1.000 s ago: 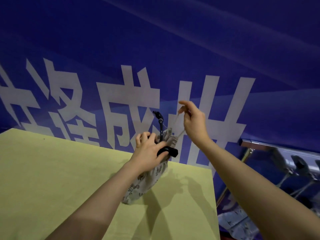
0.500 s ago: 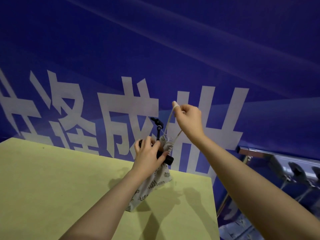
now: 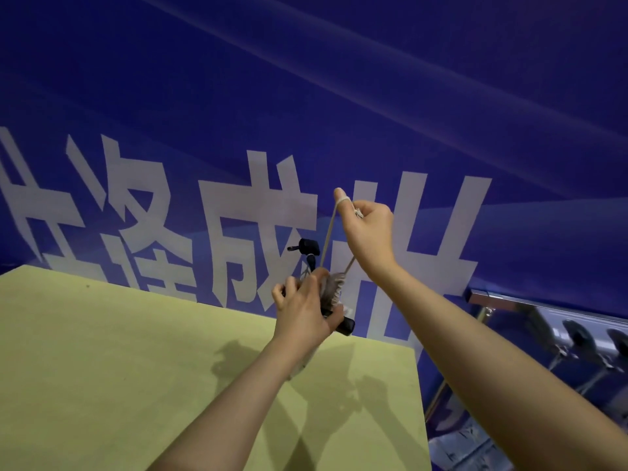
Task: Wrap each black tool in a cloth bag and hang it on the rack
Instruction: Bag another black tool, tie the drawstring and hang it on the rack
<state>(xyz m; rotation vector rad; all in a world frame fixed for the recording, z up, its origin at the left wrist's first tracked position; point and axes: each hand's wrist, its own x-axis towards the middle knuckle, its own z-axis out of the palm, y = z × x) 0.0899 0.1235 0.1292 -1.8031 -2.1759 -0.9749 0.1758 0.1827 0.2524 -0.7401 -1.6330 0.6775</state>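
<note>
My left hand [image 3: 304, 309] grips a patterned cloth bag [image 3: 332, 287] with a black tool [image 3: 307, 248] inside it, held above the far right part of the yellow table [image 3: 102, 351]. The tool's top sticks up out of the gathered bag mouth and a black end [image 3: 346, 325] pokes out beside my palm. My right hand [image 3: 368, 232] is raised above the bag and holds the pale drawstring [image 3: 329, 232], which is looped over my forefinger and pulled taut upward. Most of the bag is hidden behind my left hand and wrist.
A blue banner [image 3: 306, 96] with large white characters fills the background. At the right, below table height, a metal rack [image 3: 543, 300] carries several dark hanging items [image 3: 577, 338]. Some printed cloth [image 3: 472, 447] lies on the floor at the lower right.
My right hand has drawn the string further up and tighter, closing the bag mouth around the tool. My left hand has shifted its grip higher on the bag.
</note>
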